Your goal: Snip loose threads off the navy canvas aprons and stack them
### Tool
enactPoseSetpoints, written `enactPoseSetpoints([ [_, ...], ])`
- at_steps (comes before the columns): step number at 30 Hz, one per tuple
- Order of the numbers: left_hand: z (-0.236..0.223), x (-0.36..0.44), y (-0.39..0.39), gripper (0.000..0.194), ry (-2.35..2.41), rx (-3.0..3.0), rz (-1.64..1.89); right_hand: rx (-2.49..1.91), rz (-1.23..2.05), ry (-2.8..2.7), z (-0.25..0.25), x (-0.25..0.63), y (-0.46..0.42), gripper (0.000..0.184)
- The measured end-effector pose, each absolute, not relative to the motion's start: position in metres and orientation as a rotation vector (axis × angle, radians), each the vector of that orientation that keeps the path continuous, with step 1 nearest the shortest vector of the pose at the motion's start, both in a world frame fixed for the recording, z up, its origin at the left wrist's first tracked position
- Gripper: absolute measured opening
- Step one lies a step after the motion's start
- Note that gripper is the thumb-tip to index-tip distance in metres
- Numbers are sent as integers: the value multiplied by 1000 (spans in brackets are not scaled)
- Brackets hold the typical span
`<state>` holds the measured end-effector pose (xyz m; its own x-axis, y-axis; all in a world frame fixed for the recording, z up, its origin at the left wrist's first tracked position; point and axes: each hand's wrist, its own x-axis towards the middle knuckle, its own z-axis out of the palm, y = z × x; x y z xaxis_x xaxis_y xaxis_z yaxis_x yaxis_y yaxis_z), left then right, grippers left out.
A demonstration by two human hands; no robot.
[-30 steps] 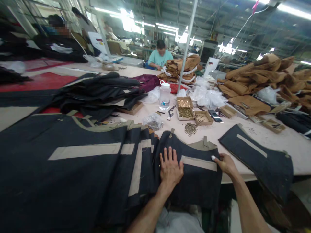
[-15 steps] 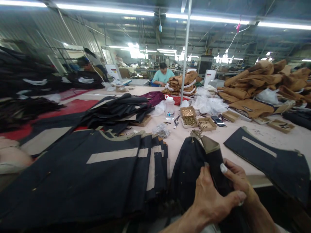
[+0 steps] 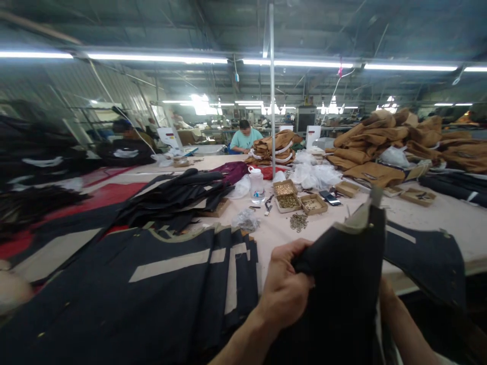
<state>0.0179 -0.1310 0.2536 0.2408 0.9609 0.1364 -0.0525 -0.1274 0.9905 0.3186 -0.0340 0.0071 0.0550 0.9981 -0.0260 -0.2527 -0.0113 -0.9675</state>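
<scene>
A dark navy fabric garment panel (image 3: 342, 279) with a pale-edged top is lifted upright in front of me, above the table's near edge. My left hand (image 3: 288, 286) is closed in a fist round its left edge, bunching the cloth. At the panel's right edge is my right hand (image 3: 387, 296), with its fingers hidden behind the cloth. Several like navy panels with beige strips lie in an overlapping stack (image 3: 167, 289) to the left. Another navy panel (image 3: 426, 261) lies on the right, partly covered by the raised one.
Small boxes of metal fittings (image 3: 288, 202), a loose fittings pile (image 3: 299, 222), a phone (image 3: 330, 198) and a water jug (image 3: 256, 188) stand ahead. A metal pole (image 3: 273, 101) rises behind them. Brown garments (image 3: 373, 137) are heaped at back right. A co-worker (image 3: 245, 138) sits across.
The panel has been raised and spread toward the camera, covering the right hand's fingers. My left hand has moved left onto its edge. The view has tilted up and shifted slightly right.
</scene>
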Motion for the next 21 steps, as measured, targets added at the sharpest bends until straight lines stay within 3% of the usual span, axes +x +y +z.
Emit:
enactPoseSetpoints([
  [7, 164, -28, -46, 53, 1595, 1384, 1481, -1144, 1303, -981, -5, 337, -24, 54],
  [10, 122, -29, -28, 59, 2112, 1606, 1376, -1364, 1116, -1208, -13, 323, -3, 53],
  [12, 100, -21, -24, 63, 2361, 1787, 1283, -1573, 823, -1386, -19, 310, 11, 55],
  [16, 51, -4, -27, 57, 2304, 2111, 937, -1635, 135, -1694, -28, 288, 31, 72],
  [21, -10, -3, -37, 56, 2276, 2173, 697, -1563, 86, -2081, -60, 273, 45, 64],
])
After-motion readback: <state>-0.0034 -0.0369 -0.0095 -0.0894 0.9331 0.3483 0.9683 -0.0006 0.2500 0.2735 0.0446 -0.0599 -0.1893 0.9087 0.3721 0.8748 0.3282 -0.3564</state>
